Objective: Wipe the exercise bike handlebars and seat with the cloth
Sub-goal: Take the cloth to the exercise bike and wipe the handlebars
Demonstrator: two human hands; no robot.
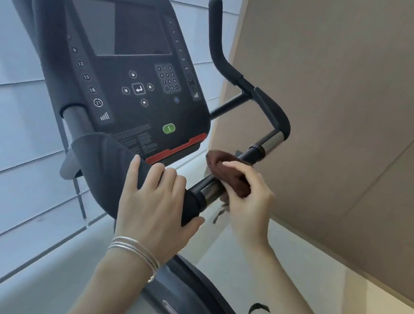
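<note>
A: What's the cloth (pixel 228 172) look like?

B: Dark brown, bunched up. Your right hand (pixel 246 200) has fingers curled round it, pressing it onto the handlebar (pixel 230 173) mid-bar, btw the two chrome sections. A strand hangs below, prob. a tag or loose edge, too blurred to tell.

A: And your left hand (pixel 154 200)?

B: Clamped over the padded black grip end nearest you, thumb under. Silver bangles (pixel 136 252) on that wrist. Console (pixel 123 60) sits just beyond, screen dark.

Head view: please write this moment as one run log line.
step: wiping handlebar | right hand: brown cloth on bar | left hand: gripping black padded grip | seat: unclear
</note>
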